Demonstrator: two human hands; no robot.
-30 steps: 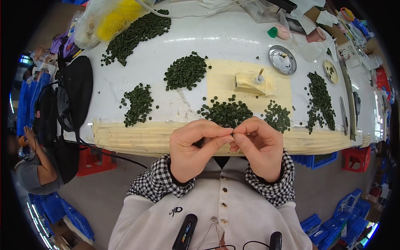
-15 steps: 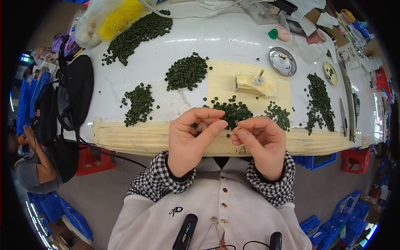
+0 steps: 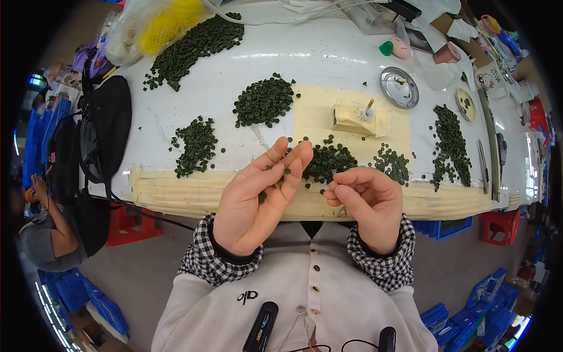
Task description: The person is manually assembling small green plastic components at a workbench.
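Note:
My left hand (image 3: 252, 202) is turned palm up, fingers stretched toward the table's middle. A small dark green disc (image 3: 287, 171) sits at its thumb tip against the fingers, and another dark green piece (image 3: 262, 198) shows by the palm. My right hand (image 3: 369, 202) is closed in a pinch, thumb against forefinger; whatever lies between them is too small to make out. Just beyond both hands is a loose pile of dark green discs (image 3: 330, 162). Behind that pile, a tape-covered block (image 3: 355, 119) with a short upright pin (image 3: 369, 107) stands on a yellowish sheet (image 3: 311, 105).
More green piles lie at left (image 3: 196, 146), centre (image 3: 264, 101), far left (image 3: 196, 50) and right (image 3: 450, 144). A round metal lid (image 3: 399, 87) and a small cream dish (image 3: 465, 104) are at far right. A black bag (image 3: 111, 126) hangs at the left edge; a person sits beyond.
My left hand has rolled palm up and shifted left, its fingers uncurling so the green pieces show. My right hand keeps its pinch almost in place.

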